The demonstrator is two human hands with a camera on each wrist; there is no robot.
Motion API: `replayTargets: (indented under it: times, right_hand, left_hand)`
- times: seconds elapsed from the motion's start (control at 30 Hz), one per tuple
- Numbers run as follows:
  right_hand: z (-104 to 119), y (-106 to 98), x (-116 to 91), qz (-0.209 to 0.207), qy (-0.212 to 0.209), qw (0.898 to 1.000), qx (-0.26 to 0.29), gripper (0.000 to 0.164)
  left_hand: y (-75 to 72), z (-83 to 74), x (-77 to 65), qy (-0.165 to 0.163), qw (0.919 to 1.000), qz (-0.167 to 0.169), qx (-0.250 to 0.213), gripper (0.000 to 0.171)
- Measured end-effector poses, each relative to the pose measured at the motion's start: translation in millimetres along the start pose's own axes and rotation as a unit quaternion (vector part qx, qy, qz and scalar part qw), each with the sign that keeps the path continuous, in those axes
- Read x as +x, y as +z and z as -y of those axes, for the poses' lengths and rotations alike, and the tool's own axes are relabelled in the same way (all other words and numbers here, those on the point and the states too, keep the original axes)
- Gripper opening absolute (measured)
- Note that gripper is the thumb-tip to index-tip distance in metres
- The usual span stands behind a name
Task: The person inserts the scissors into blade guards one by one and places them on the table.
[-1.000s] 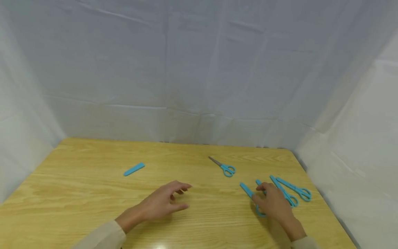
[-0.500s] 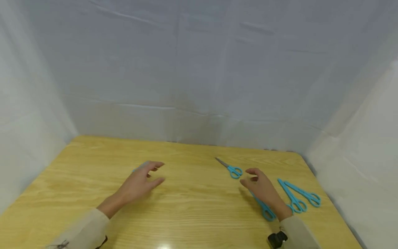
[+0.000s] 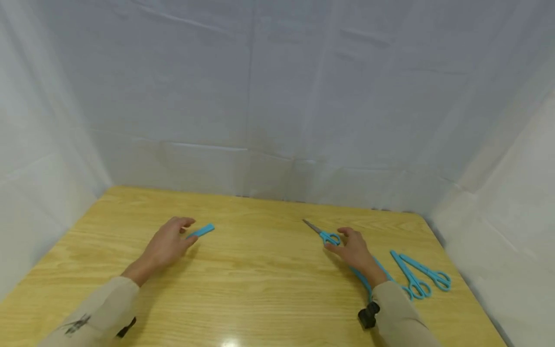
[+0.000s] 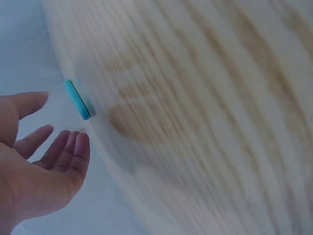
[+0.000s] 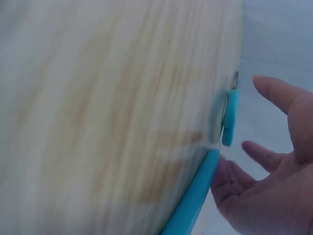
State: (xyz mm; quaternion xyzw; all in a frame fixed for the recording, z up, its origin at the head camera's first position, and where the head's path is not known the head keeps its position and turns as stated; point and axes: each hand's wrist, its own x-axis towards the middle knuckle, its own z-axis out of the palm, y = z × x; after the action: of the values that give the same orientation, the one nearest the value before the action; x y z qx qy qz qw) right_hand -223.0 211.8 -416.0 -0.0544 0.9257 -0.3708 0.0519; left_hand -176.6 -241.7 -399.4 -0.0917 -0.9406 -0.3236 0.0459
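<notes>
A blue blade cover [image 3: 203,230] lies on the left of the table. My left hand [image 3: 166,243] is spread around its near end, thumb and fingers apart; in the left wrist view, a gap shows between the fingers and the cover [image 4: 77,100]. Uncovered scissors with blue handles [image 3: 324,236] lie right of the middle, grey blades pointing to the back left. Beside their handles hovers my right hand [image 3: 353,250], fingers parted and holding nothing. In the right wrist view, the scissors' handle [image 5: 230,117] sits just beyond the thumb and fingers.
Several blue scissors in covers lie at the right: one pair [image 3: 427,272] near the right edge, another pair [image 3: 411,277] beside it, others partly hidden under my right forearm. The wooden table [image 3: 260,279] meets white sheeting [image 3: 277,96] at the back and sides.
My left hand has moved left and forward to the blade cover. My right hand has moved from above the covered scissors forward and left to the uncovered pair. The view has shifted slightly.
</notes>
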Motion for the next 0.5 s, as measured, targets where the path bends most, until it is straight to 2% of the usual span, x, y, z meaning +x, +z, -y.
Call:
replayTargets:
  times: [0.13, 0.27, 0.37, 0.5]
  right_hand:
    - [4.1, 4.3, 3.3, -0.004, 0.001, 0.999, -0.042, 0.065]
    - [6.2, 7.7, 4.6, 0.003, 0.020, 0.998, -0.066, 0.061]
    - [7.2, 9.1, 5.5, 0.002, 0.029, 0.997, -0.075, 0.055]
    - [8.8, 9.4, 7.4, -0.004, 0.028, 0.995, -0.093, 0.045]
  left_hand:
    - [3.0, 4.6, 4.3, 0.000, 0.9998, 0.009, 0.018, 0.046]
    - [7.7, 6.4, 10.1, -0.006, 0.9985, 0.025, 0.049, 0.044]
    - [10.7, 6.9, 14.3, -0.008, 0.9964, 0.027, 0.080, 0.037]
    - [12.7, 7.3, 19.2, 0.010, 0.9929, 0.021, 0.117, 0.020]
